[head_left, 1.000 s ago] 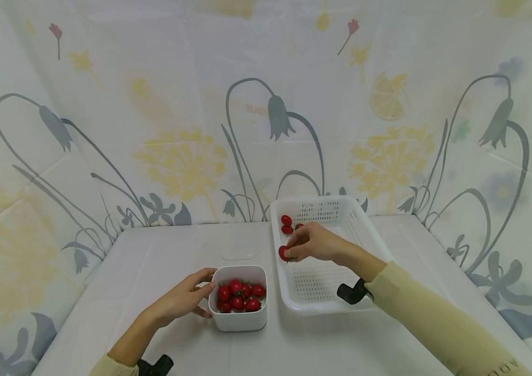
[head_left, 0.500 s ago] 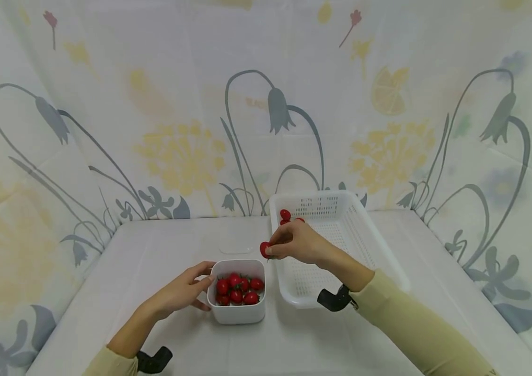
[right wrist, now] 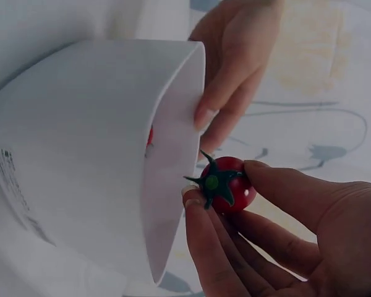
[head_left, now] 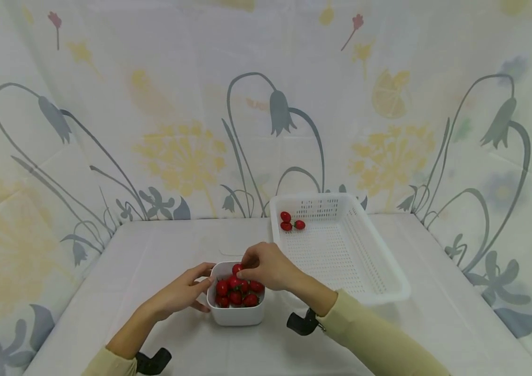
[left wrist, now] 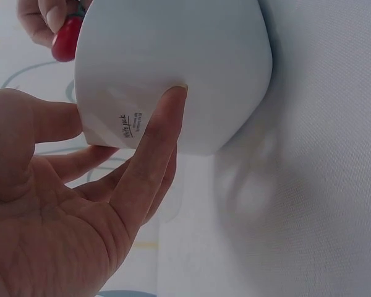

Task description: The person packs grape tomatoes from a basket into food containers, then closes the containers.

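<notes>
In the head view my right hand [head_left: 270,269] pinches a cherry tomato [right wrist: 241,192] between thumb and fingertips, over the opening of a white square tub [head_left: 238,316]. The green leafy stem of this tomato faces the tub in the right wrist view. Several red cherry tomatoes [head_left: 250,300] lie inside the tub. On its left side my left hand [head_left: 178,292] rests, fingers fairly straight and spread against the outer wall and rim, as the left wrist view shows. The tub stands upright on the white-covered table.
To the right and behind the tub stands a white perforated basket [head_left: 332,256] with 3 cherry tomatoes [head_left: 299,224] in its far left corner. A faint, clear, lid-like outline lies behind the tub, partly hidden by the right hand. A flower-print sheet [head_left: 191,162] hangs behind the table.
My right hand has carried the cherry tomato left from the basket, past its rim, to over the tub. My left hand has stayed at the tub's side.
</notes>
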### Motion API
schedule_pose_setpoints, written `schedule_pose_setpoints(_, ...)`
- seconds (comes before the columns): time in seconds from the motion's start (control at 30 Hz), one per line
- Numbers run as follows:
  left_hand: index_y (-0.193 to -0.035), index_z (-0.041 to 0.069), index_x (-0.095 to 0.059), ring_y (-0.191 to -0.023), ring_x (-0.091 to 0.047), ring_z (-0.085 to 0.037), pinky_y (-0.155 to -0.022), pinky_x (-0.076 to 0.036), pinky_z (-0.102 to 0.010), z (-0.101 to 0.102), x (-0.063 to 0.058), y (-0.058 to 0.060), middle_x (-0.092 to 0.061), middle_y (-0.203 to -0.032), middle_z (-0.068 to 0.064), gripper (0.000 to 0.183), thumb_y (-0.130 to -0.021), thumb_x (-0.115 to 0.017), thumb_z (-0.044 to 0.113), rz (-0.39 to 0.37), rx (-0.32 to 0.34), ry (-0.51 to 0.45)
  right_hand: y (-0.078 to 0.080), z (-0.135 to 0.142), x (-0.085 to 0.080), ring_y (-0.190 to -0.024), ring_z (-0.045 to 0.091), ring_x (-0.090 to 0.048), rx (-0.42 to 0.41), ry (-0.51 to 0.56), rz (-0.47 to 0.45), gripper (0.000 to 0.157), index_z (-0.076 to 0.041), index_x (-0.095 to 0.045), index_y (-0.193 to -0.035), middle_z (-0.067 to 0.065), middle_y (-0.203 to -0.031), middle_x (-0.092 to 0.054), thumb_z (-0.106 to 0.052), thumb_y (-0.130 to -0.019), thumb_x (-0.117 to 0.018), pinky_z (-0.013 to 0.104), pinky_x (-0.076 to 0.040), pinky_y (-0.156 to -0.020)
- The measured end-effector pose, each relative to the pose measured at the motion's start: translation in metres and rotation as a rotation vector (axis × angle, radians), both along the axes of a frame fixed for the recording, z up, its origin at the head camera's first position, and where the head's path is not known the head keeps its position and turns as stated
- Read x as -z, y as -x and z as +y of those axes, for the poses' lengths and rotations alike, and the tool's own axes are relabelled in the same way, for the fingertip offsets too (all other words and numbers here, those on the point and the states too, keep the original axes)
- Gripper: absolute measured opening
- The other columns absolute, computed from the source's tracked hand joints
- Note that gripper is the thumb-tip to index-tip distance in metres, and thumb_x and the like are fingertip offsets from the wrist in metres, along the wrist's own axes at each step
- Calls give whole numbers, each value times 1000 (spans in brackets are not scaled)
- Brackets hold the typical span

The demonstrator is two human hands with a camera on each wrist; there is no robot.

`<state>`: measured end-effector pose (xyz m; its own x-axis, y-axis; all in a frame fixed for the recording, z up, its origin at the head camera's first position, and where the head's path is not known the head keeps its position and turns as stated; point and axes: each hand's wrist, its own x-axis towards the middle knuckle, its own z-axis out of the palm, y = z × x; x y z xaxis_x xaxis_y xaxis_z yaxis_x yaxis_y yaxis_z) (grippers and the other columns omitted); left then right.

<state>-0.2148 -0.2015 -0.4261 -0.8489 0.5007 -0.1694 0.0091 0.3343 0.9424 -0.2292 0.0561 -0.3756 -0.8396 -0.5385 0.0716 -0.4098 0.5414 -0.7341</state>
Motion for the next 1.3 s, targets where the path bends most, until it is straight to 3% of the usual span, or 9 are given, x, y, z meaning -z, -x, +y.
schedule_pose_setpoints(0.37, -150, 5, -41, -108, -63, -35, -75, -64, -46, -1, 1, 2, -45, -144, -27, 43, -110, -48, 20, -3, 21, -13, -7, -28, 20, -77, 5, -58, -61, -54, -6, 8, -7, -74, -89, -5, -82, -69, -14, -89, -80, 20, -52, -68)
schedule_pose_setpoints(0.67, -150, 5, -41, -110, -63, -34, -75, -64, -47, -1, 0, 0, -46, -143, -26, 45, -110, -49, 23, -13, 22, -23, -13, -41, 41, -61, 0, -50, -99, -202, 111, 13, -13, -72, -81, -13, -65, -60, -16, -91, -79, 14, -44, -56)
schedule_pose_setpoints(1.3, -150, 7, -42, -110, -64, -34, -76, -64, -47, -2, 4, 4, -45, -144, -26, 45, -110, -50, 25, -2, 19, -8, -16, -45, 46, -61, 1, -54, -58, -230, 132, 7, -12, -78, -86, -13, -67, -65, -17, -90, -81, 13, -48, -56)
